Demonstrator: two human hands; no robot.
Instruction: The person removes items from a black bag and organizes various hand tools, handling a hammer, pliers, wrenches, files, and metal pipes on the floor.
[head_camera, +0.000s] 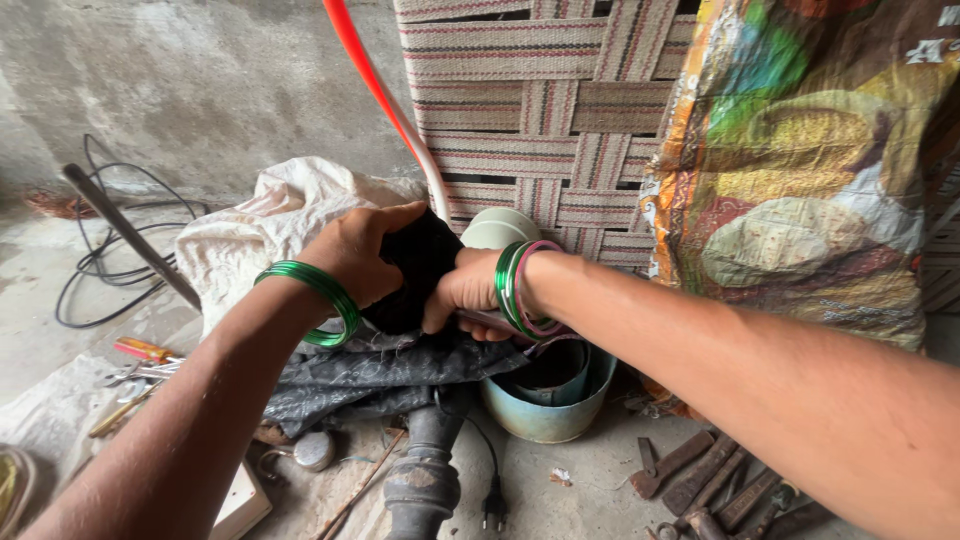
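Mostly hidden: black cloth (420, 265) | left hand (355, 255), right hand (465, 290) gripping | fingers buried.

Matt black cloth (420, 265), glossy bangles (325, 295)

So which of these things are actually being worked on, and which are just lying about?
In hand:
left hand and right hand, both gripping the black cloth
dark grey sheet beneath it

Lying about:
blue-green bucket
black cable
rusty tools
orange-handled screwdriver
printed sack
black plug
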